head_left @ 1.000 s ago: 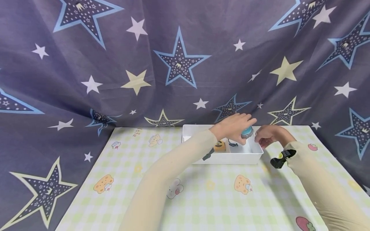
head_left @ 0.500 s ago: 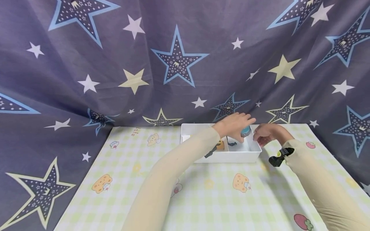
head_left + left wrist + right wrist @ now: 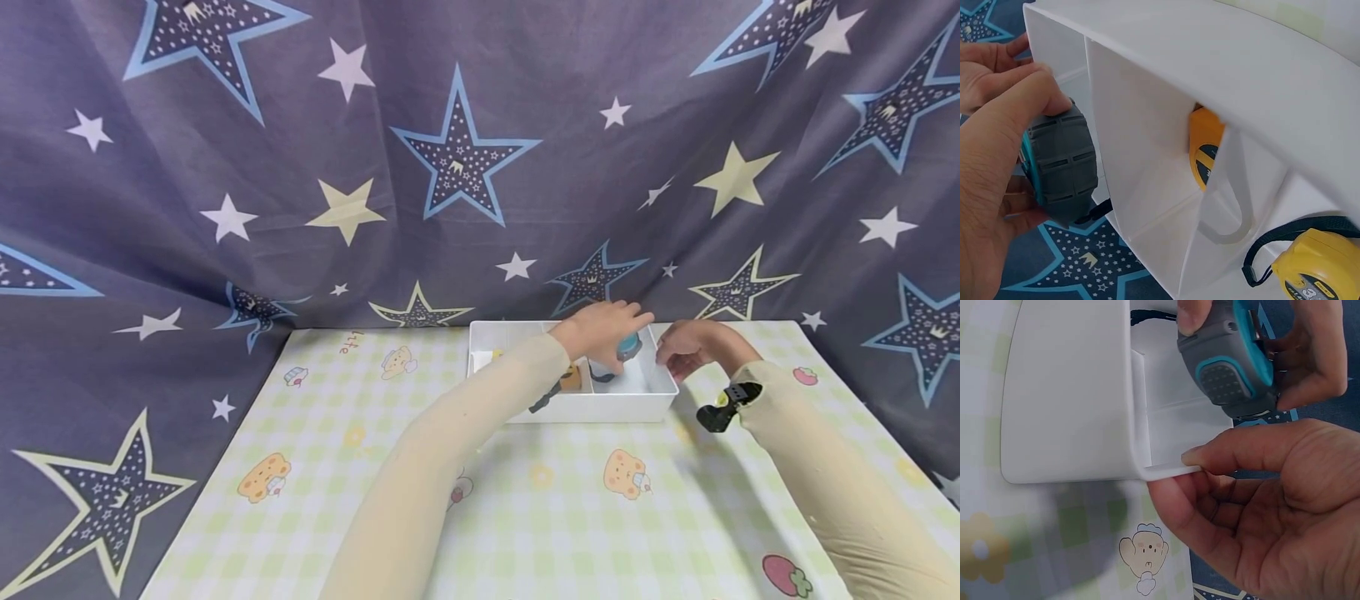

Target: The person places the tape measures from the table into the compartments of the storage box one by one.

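A teal and grey tape measure (image 3: 1225, 369) with a dark strap is gripped by my left hand (image 3: 600, 328), over the right-hand compartment of a white divided box (image 3: 600, 408). In the left wrist view, the thumb of my left hand (image 3: 997, 144) lies along the grey edge of this tape measure (image 3: 1063, 165). My right hand (image 3: 693, 346) pinches the box's right end wall between thumb and fingers, as the right wrist view shows. In other compartments lie an orange tape measure (image 3: 1205, 147) and a yellow tape measure (image 3: 1319, 265) with a black strap.
The box stands near the back edge of a table with a green-checked cloth (image 3: 525, 533). Right behind the table hangs a dark curtain with stars (image 3: 300, 125). Thin white dividers (image 3: 1147, 144) separate the box's compartments.
My left hand has moved slightly left and down with the teal and grey tape measure, lower into the right-hand compartment. My right hand stays on the box's end wall.
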Demonstrator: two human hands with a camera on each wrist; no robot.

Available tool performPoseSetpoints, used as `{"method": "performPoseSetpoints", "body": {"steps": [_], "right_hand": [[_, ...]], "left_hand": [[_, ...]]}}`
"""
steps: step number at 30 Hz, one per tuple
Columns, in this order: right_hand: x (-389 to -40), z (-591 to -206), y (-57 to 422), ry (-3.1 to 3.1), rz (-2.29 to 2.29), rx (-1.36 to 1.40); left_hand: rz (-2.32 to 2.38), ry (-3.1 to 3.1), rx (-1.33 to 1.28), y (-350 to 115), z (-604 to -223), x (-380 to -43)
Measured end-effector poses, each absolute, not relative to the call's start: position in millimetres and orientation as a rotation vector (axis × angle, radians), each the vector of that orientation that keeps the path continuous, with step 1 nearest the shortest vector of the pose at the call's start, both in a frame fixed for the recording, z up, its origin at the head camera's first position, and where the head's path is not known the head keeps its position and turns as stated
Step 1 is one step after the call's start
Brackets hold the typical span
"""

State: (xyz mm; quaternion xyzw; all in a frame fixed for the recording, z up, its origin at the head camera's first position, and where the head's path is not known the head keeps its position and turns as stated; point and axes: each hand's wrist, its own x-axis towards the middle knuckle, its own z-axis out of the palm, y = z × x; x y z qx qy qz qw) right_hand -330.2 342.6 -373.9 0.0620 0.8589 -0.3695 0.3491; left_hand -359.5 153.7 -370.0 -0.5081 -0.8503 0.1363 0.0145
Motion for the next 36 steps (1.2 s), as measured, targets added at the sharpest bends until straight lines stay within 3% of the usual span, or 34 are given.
{"method": "performPoseSetpoints", "body": {"steps": [36], "right_hand": [[-328, -375, 345, 2.215, -0.977, 0.14]], "left_hand": [[0.549, -2.542, -1.586, 156, -386, -354]]}}
